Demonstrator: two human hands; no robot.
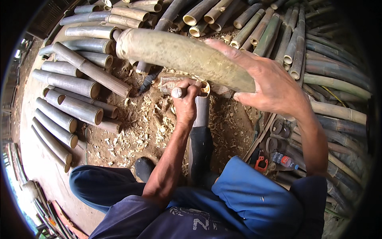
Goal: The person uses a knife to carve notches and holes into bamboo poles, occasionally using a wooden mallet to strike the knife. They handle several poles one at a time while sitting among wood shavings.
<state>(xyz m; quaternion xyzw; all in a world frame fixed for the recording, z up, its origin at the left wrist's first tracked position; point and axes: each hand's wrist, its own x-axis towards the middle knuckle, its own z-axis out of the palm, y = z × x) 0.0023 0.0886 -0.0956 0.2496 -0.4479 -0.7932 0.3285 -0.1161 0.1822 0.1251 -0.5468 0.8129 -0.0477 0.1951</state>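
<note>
My right hand (274,83) is raised at the upper right, wrapped round the near end of a thick, pale wooden club (179,55). The club reaches up and left across the view, above my other hand. Lower, near the middle, my left hand (186,101) is closed round a tool with a round-ended handle (178,93); its working end is hidden. The fingertips are beside the open rim of a bamboo tube (202,113). Pale shavings show inside the rim. A dark boot or wrapping (201,149) is against the tube's lower part.
Cut bamboo tubes (75,105) lie in rows at left; more bamboo (338,75) is piled at the right and back. Wood shavings (147,131) litter the ground. A plastic bottle (284,160) and an orange-handled item (261,162) lie by my right knee (246,187).
</note>
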